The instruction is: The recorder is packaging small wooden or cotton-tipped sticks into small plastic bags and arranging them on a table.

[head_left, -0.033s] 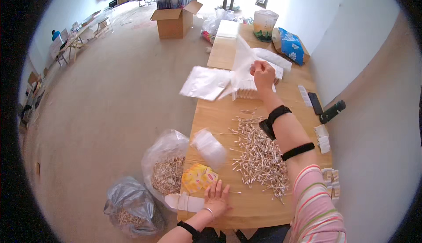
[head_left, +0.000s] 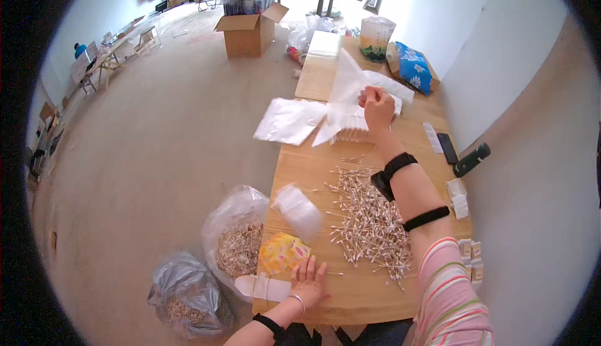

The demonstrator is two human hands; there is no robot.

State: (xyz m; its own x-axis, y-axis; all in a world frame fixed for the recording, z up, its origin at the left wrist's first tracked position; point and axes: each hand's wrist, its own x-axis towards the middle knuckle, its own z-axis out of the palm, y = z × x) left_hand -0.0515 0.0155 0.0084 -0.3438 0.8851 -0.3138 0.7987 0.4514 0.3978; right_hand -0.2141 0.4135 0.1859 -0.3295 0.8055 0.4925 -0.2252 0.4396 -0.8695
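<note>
The left hand [head_left: 308, 281] lies flat, fingers spread, on the worktop [head_left: 369, 302] by its near left corner, fingertips at the yellow cards [head_left: 283, 253], probably bracing the body during the long reach. The right hand [head_left: 377, 102] is over the far part, fingers pressed together, seeming to pinch the edge of a thin white sheet [head_left: 347, 82], perhaps held up to clear the white stack [head_left: 352, 133] below. Cotton swabs [head_left: 369, 221] lie heaped mid-worktop, likely within reach of both hands; clear sleeves [head_left: 299, 211] sit toward the left edge.
</note>
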